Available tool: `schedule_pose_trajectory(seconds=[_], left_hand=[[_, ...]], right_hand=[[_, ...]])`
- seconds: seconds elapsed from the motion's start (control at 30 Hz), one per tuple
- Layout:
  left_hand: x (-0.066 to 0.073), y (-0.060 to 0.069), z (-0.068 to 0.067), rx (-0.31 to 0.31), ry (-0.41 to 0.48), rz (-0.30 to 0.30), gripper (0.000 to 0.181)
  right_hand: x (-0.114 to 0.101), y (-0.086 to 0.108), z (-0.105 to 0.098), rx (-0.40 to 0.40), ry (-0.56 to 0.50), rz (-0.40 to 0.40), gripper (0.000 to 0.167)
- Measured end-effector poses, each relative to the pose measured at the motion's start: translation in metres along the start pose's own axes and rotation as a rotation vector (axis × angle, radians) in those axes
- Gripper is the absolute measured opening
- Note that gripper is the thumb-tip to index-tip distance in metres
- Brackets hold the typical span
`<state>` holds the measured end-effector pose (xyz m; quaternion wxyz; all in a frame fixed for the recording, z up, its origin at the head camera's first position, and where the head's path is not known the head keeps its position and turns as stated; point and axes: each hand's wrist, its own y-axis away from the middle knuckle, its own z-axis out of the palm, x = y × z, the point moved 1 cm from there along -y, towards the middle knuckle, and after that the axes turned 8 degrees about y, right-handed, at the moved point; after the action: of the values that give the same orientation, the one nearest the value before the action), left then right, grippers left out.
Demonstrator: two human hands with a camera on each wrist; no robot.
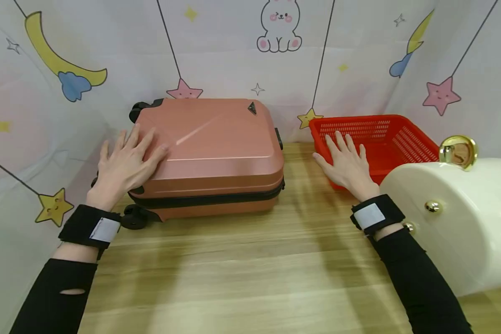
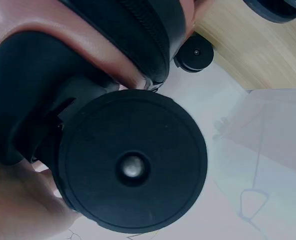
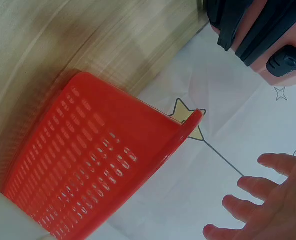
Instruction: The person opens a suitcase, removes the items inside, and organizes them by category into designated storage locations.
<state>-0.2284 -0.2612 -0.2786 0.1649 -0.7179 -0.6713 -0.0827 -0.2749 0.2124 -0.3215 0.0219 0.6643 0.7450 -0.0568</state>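
Note:
A rose-pink hard-shell suitcase (image 1: 213, 144) lies flat on the wooden table, its black zipper (image 1: 208, 199) running along the side. My left hand (image 1: 127, 162) rests on the suitcase's left end, fingers spread. In the left wrist view a round black wheel (image 2: 132, 162) of the suitcase fills the middle, and part of the hand shows at lower left. My right hand (image 1: 348, 162) is over the near left side of a red plastic basket (image 1: 417, 141), fingers spread and holding nothing. In the right wrist view the fingers appear apart from the basket rim (image 3: 180, 137).
A cream-white rounded box (image 1: 434, 232) with a gold ring-shaped knob (image 1: 458, 152) stands at the right, close by my right forearm. Behind everything hangs a white cloth (image 1: 229, 51) printed with stars, moons and a bunny. Bare wood (image 1: 242, 269) shows in front of the suitcase.

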Motion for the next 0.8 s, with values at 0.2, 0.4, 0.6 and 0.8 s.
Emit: schedule_pose_trajectory(seconds=[0.2, 0.4, 0.6, 0.8], left_hand=[[-0.01, 0.01, -0.002, 0.021, 0.026, -0.004, 0.083], [-0.025, 0.02, -0.008, 0.019, 0.138, -0.014, 0.08], [-0.057, 0.026, -0.019, -0.014, 0.418, -0.047, 0.068], [-0.091, 0.026, -0.013, -0.035, 0.759, -0.049, 0.064]], right_hand=[[-0.004, 0.0, 0.003, 0.016, -0.008, -0.013, 0.08], [-0.007, 0.006, 0.01, 0.021, -0.058, -0.038, 0.078], [-0.014, 0.008, 0.015, 0.043, -0.106, -0.069, 0.077], [-0.017, 0.006, 0.014, 0.056, -0.238, -0.099, 0.077]])
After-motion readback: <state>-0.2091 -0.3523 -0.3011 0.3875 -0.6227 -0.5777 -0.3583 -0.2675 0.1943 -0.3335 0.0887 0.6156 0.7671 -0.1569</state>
